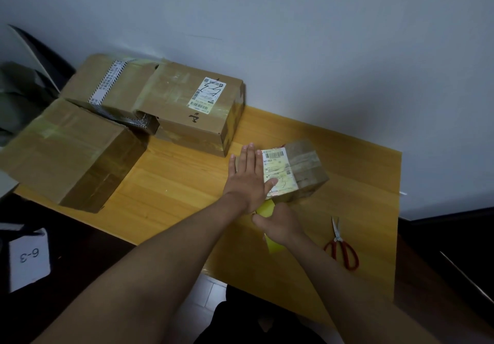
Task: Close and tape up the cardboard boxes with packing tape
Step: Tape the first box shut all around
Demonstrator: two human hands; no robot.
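**A:** Where is the small box (291,170) relative to your hands?

**B:** It sits on the wooden table (173,188), right of centre and well apart from the bigger boxes. Your left hand (247,178) lies flat on its top, covering the left part and overlapping the edge of the shipping label (278,170). Your right hand (280,223) is just below the box's near side, closer to you.

**A:** How are your left fingers?

**B:** Straight and close together, pointing away from you, palm down on the box. The thumb reaches out across the lower part of the label. Nothing is gripped; the hand only presses.

**A:** And your right hand?

**B:** Its fingers are curled around the yellow tape roll (270,226), which shows above and below the fist. The top of the yellow meets the box's near edge under your left palm. You cannot tell from here exactly where the tape is stuck down.

**A:** What else is around?

**B:** Red-handled scissors (340,244) lie on the table to the right of your right forearm, blades pointing away, untouched. At the far left stand three larger cardboard boxes: the labelled box (192,108) against the wall, the striped-tape box (107,84) beside it, and the plain box (69,154) nearest you, all with tape across them.
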